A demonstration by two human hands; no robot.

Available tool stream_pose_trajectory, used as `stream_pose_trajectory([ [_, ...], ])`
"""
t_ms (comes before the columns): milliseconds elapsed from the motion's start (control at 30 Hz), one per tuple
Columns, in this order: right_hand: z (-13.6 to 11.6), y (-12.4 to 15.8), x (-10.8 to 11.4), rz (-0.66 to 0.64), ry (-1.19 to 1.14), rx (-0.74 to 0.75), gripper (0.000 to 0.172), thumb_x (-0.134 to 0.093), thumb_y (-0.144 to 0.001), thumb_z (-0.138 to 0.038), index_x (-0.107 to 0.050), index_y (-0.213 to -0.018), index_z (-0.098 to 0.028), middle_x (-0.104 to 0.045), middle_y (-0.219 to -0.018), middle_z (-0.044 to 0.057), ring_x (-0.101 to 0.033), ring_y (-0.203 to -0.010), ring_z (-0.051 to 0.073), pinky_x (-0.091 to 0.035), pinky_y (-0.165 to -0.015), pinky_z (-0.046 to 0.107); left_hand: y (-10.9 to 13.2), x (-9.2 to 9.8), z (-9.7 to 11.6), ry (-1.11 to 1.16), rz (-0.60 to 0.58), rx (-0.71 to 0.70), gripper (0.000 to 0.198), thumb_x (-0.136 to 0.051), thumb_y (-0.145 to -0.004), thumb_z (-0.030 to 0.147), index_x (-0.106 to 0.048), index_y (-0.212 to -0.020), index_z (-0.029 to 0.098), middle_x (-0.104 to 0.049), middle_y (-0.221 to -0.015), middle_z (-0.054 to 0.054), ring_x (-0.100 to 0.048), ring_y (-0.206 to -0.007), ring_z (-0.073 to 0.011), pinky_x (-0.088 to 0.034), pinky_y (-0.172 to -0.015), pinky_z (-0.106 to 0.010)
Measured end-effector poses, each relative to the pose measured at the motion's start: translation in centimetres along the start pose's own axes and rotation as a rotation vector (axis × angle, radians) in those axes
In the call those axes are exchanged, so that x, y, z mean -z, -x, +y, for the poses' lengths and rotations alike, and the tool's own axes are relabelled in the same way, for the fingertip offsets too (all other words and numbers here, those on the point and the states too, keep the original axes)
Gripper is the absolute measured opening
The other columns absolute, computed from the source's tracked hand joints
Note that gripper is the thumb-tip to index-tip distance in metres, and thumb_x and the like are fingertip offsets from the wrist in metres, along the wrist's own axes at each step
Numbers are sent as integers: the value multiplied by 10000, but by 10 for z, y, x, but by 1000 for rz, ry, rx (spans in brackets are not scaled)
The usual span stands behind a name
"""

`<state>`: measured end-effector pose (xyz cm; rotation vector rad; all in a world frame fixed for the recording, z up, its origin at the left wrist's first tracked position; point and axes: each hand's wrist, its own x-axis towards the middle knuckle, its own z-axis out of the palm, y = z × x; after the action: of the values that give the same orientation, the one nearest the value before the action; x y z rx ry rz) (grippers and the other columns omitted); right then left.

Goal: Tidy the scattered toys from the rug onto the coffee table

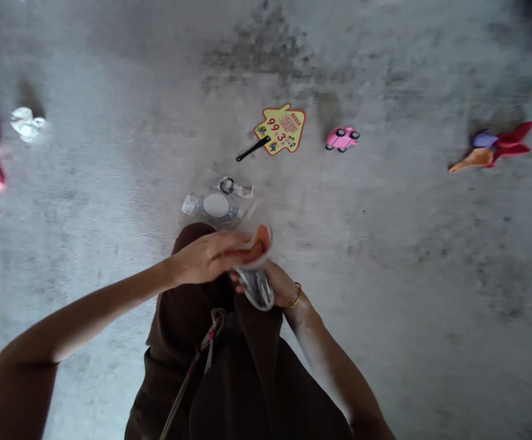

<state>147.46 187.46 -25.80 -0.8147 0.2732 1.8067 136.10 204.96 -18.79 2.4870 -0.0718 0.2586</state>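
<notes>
Seemingly mid-work at centre, your right hand [280,284] curls its fingers [235,277] round the grey item [257,290], your left hand [206,256] unclear in hold.

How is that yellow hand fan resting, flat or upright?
Flat: the yellow hand fan lies with its printed face showing from above.

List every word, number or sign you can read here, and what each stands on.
"99": yellow card, red print.
"3": same card, red print.
Card's remaining characters: too small or blurred.
White oval label: no text readable.
Held silvery item: blurred, no text readable.
</notes>
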Motion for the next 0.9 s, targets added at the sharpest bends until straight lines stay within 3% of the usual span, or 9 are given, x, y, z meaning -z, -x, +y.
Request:
stream_pose_trajectory([
  [100, -8, 0, -1, -14, -121, -34, 346, -657, -849, -480, -692, -1059, -207, -762, -937, 60, -718, -934, 216, -585, -849, 391, 2, 16, 0, 0, 173, 251, 387, -411, -932, 73, -548, -1269, 204, -671, -1199, -126, -630, -1153, -204, -546, -953, -401],
  [200, -18, 5, 2, -48, -136, -27, 426, -611, -866, -530, -686, -1120, -196, -751, -1058, 90, -681, -1084, 247, -553, -929, 450, 9, 30, 0, 33, 265, 298, 312, -449, -919, 80, -640, -1117, 227, -728, -1038, -73, -667, -1058, -199, -539, -935, -393],
  [300, -19, 10, 4, -9, -139, 85, 567, -599, -826, -657, -684, -1153, -202, -724, -1156, 97, -629, -1187, 264, -519, -990, 486, 17, 38, 0, 107, 222, 353, 243, -483, -933, 130, -672, -1061, 212, -735, -1023, -77, -681, -1001, -192, -546, -888, -347],
  [400, -15, 11, 0, 64, -151, 243, 598, -682, -737, -699, -686, -1154, -270, -703, -1222, 33, -576, -1264, 230, -485, -1057, 430, 22, 38, -4, 212, 226, 586, 192, -556, -936, 222, -655, -1095, 181, -723, -950, -65, -684, -843, -148, -544, -746, -246],
  [467, -14, 8, -3, 105, -179, 297, 594, -671, -736, -722, -692, -1142, -289, -706, -1224, 17, -561, -1284, 221, -473, -1079, 409, 24, 36, -8, 326, 180, 693, 252, -624, -908, 285, -632, -1132, 170, -712, -899, -44, -674, -769, -137, -536, -674, -218],
  [533, -17, 4, -5, 160, -213, 336, 514, -641, -799, -674, -707, -1106, -268, -727, -1179, 32, -587, -1255, 225, -481, -1074, 409, 24, 34, -10, 405, 99, 685, 356, -650, -893, 306, -597, -1219, 172, -719, -939, -56, -689, -805, -160, -553, -680, -233],
  [633, -21, 0, 1, 147, -224, 263, 339, -605, -893, -503, -718, -1040, -219, -761, -1065, 52, -656, -1152, 214, -509, -1040, 391, 21, 32, 2, 289, 7, 471, 415, -543, -944, 203, -524, -1359, 217, -710, -1154, -99, -682, -1050, -209, -578, -835, -305],
  [767, -25, -1, 14, -52, -175, -20, 225, -569, -925, -335, -709, -992, -174, -772, -958, 66, -721, -992, 187, -540, -984, 355, 12, 30, 39, -125, -275, -121, 385, -539, -914, 104, -628, -1261, 247, -599, -1400, -32, -429, -1409, -192, -460, -1117, -354],
  [900, -26, -7, 8, -122, -181, -138, 168, -587, -850, -189, -704, -968, -161, -769, -923, 70, -737, -924, 191, -574, -900, 349, 5, 24, 59, -413, -530, -570, 261, -615, -828, 154, -766, -972, 310, -693, -1225, 28, -441, -1401, -183, -350, -1237, -367],
])
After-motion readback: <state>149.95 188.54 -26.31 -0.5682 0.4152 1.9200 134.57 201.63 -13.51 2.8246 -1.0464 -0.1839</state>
